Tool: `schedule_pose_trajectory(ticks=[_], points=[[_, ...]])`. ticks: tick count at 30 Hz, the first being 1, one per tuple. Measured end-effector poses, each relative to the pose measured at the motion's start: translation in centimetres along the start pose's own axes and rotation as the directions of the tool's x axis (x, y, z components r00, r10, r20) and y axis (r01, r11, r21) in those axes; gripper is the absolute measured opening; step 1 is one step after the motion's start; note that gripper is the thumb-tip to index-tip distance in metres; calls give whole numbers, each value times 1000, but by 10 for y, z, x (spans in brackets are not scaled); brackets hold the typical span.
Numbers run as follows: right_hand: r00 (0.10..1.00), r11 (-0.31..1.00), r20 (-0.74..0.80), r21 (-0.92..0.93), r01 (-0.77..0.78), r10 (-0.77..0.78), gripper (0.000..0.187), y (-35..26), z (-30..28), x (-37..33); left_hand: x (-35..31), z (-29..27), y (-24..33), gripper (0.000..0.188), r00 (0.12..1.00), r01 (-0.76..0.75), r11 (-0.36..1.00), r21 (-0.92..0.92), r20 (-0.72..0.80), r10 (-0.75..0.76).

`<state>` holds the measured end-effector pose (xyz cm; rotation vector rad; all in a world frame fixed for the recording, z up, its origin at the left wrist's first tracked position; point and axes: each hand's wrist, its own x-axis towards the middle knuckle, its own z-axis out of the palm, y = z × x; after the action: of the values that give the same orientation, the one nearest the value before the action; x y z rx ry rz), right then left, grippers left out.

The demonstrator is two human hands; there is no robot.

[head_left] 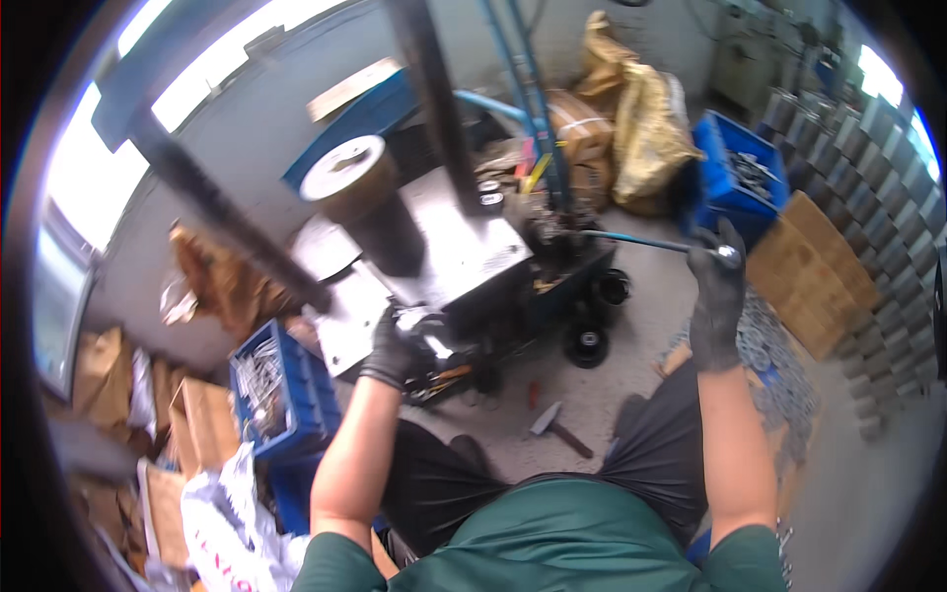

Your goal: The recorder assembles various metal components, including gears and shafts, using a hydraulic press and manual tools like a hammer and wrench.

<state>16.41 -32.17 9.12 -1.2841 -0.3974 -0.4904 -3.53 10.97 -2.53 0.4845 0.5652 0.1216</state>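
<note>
Head view: held the blue lever (636, 240) near its outer end with the gloved right hand (715, 276), fingers folded around it, at a shiny knob (728, 255). Rested the gloved left hand (392, 350) low at the near edge of the press (473, 252), just beside a shiny metal part (434, 340); because of blur and shadow, could not tell whether pinched this part or only touched the place around it.

Judged it best to move the lever slowly and evenly, to guide the part squarely, and to bring the left fingers out of any closing gap before giving full force. Would have been wise also to watch the left side during the stroke.

Saw a grey floor (631, 311) below both grips, with a hammer (566, 434) lying between the feet and a black round part (588, 343) left of and below the right grip. Noticed, left of the left grip, a blue bin (321, 390) with loose metal pieces. Found a cardboard sheet (814, 271) near the right grip on its right side, stacked metal cylinders (873, 197) farther out, and a gold sack (646, 128) beyond, toward the wall (656, 35).
</note>
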Motion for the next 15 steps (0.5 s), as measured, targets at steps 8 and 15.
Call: schedule_pose_trajectory(ticks=[8,15], points=[[145,327,628,-183,-927,764,68,67,11,-168,-58,37,-110,28,986,111,944,311,84,-143],[148,424,782,-159,-892,605,59,57,39,-180,-47,99,-129,32,955,59,584,810,125,-269]])
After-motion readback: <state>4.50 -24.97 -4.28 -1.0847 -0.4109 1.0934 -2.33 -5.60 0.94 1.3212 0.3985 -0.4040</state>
